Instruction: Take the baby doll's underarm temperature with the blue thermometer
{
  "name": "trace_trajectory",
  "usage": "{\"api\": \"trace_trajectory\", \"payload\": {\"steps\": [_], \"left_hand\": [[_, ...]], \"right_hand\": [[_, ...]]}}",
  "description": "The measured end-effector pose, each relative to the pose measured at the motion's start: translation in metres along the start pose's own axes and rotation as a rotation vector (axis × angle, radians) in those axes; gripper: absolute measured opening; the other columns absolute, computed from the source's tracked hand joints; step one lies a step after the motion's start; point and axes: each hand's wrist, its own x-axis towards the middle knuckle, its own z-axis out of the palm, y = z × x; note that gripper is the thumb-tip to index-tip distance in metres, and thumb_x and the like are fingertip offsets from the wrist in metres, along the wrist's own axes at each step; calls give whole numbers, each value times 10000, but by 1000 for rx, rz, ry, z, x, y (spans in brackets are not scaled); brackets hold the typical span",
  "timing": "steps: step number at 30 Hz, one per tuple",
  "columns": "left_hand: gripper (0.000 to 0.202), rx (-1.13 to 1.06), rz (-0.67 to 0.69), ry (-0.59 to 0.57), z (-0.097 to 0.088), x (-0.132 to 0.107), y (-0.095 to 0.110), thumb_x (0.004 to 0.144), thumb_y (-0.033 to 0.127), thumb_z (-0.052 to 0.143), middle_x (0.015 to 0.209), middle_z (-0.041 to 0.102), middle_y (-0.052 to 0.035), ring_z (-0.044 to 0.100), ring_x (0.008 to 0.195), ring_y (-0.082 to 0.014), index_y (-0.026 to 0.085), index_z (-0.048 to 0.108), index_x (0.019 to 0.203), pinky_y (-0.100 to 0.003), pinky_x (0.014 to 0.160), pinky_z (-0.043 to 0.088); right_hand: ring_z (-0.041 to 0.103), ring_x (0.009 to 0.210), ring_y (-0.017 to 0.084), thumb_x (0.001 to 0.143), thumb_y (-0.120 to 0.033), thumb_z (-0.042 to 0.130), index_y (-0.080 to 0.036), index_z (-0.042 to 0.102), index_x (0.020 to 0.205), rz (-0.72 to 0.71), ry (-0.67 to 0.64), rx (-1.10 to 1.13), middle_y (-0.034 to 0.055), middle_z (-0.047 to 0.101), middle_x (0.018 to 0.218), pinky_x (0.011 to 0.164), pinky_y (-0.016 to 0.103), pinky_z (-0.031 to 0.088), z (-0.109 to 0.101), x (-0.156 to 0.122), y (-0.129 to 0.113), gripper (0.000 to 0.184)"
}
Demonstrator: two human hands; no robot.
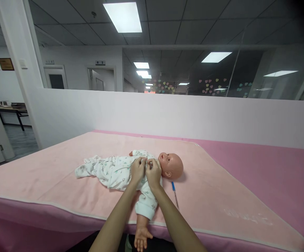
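Neckline grip on the baby doll [171, 164]
Its plastic hand [141, 239] hangs over the near edge between my forearms. My left hand [138, 170] and right hand [154, 173] meet just under its chin, fingertips pinched shut on the onesie [112, 173], probably because the front opening sits there. It lies face-up on the pink blanket [49, 175], blue pen [174, 194] beside its head, white partition [167, 112] behind.

Two bare forearms reached forward and converged, bringing the left hand [138, 170] and right hand [154, 173] side by side, backs toward the camera, fingers curled and pinched closed, the fingertips almost meeting.
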Motion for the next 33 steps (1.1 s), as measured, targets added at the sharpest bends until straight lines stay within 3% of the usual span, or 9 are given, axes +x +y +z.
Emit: {"api": "trace_trajectory", "payload": {"steps": [8,15,21,26,33], "left_hand": [[303,-83,21,-114,-4,1,-1,801,370,341,899,605,-43,545,808,-135,172,561,865,-256,742,405],[295,56,101,-45,-4,-4,5,817,358,323,819,595,-32,525,804,-138,174,551,777,-259,723,397],[297,37,120,-21,-3,-4,3,819,361,327,815,596,-28,528,793,-136,176,558,790,-259,717,401],[295,10,106,-38,-3,-3,3,812,365,346,835,605,-29,536,787,-130,176,573,806,-252,715,405],[312,41,123,-83,-3,-4,5,826,368,325,837,605,-25,529,794,-136,187,578,850,-259,727,398]], "right_hand": [[472,699,145,773,-181,402,-186,533,690,-37,-22,20,20,547,689,652,246,369,0,1,2,155],[503,714,147,791,-219,403,-180,545,731,-19,-8,74,30,582,726,689,263,387,0,0,1,159],[539,788,153,779,-234,420,-165,543,879,48,-2,131,59,601,845,725,267,410,-2,0,0,173],[556,822,162,781,-208,397,-171,558,920,24,-82,95,61,623,876,748,279,412,-2,1,1,217],[553,788,157,773,-204,393,-165,574,875,38,-32,116,60,625,847,738,278,418,1,1,3,211]]}}
